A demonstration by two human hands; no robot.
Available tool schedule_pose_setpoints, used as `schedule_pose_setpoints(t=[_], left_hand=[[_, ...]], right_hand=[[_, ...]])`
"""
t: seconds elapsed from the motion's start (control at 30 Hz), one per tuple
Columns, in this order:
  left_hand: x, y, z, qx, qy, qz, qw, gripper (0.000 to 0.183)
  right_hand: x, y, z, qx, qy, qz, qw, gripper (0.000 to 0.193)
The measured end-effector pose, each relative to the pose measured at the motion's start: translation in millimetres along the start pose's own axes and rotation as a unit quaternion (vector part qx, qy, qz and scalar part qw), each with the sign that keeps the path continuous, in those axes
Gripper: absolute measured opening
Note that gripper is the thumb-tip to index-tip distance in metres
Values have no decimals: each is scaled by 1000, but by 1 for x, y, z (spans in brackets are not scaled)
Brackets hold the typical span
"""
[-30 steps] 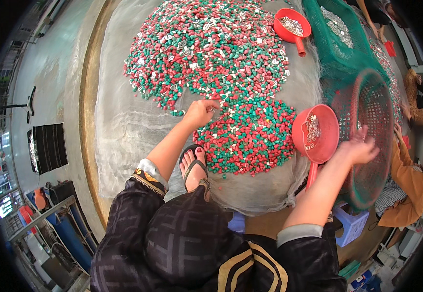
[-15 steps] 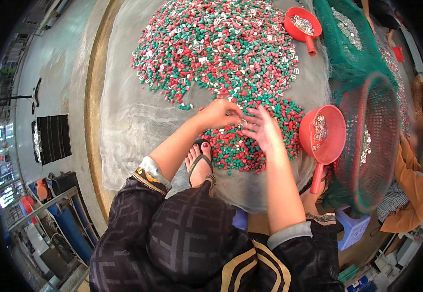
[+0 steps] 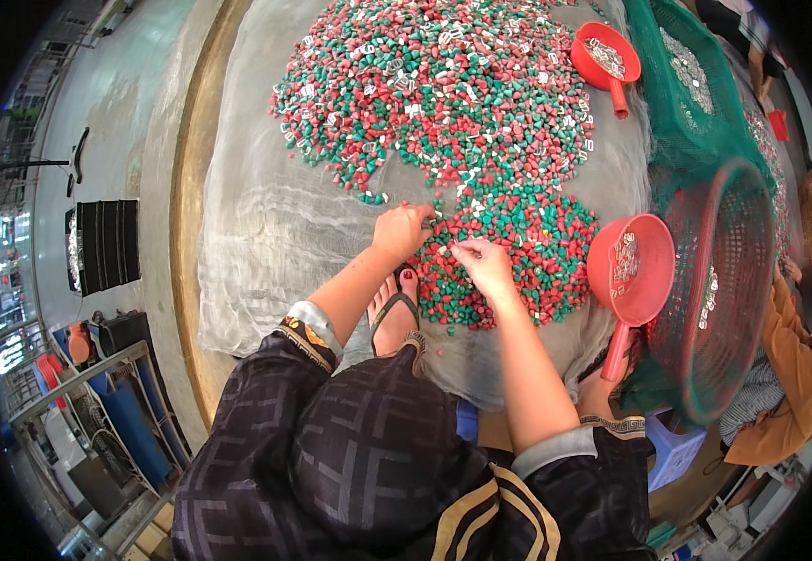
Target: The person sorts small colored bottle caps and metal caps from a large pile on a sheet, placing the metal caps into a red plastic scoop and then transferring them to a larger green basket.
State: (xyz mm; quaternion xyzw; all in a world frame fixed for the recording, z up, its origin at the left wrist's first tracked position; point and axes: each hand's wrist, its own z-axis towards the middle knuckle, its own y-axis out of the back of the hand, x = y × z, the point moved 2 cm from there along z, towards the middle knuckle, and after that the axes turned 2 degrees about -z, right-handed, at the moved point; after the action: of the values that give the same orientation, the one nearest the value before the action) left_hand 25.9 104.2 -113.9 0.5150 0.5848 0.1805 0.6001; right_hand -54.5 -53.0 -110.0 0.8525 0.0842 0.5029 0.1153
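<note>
A wide pile of small red, green and white cone-like pieces (image 3: 527, 220) lies on a pale mesh sheet (image 3: 265, 243), with flat silvery buckle-like parts (image 3: 452, 35) scattered among them. At the left edge of the nearer heap, my left hand (image 3: 402, 232) is closed, its fingertips pinched low over the pieces. My right hand (image 3: 486, 268) is just right of it, thumb and fingers pressed together above the same heap. Whatever either pinch contains is too small to make out.
To the right sits a red long-handled scoop (image 3: 653, 290) holding some silvery parts; another red scoop (image 3: 604, 51) is farther off. A netted red basket (image 3: 747, 280) and green netting (image 3: 644, 93) stand beyond. Another person's brown sleeve (image 3: 780, 374) shows at far right.
My hands, close together before, have separated: the left moved left and down to the heap's edge. The right's spread, blurred fingers have closed into a pinch. The view has shifted slightly.
</note>
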Motion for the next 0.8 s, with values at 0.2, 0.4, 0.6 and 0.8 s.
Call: schedule_pose_setpoints(t=[0.2,0.4,0.6,0.8], left_hand=[[14,-6,8,50,50,-42,997,23],[0,8,8,69,48,-36,996,25],[0,-5,2,-4,-28,18,999,27],[4,11,8,57,79,-151,984,20]], right_hand=[[-6,-1,-2,-19,-62,61,996,20],[-21,2,3,-44,-74,88,992,19],[-24,2,1,-50,-79,83,992,21],[-17,8,0,-51,-78,104,990,20]])
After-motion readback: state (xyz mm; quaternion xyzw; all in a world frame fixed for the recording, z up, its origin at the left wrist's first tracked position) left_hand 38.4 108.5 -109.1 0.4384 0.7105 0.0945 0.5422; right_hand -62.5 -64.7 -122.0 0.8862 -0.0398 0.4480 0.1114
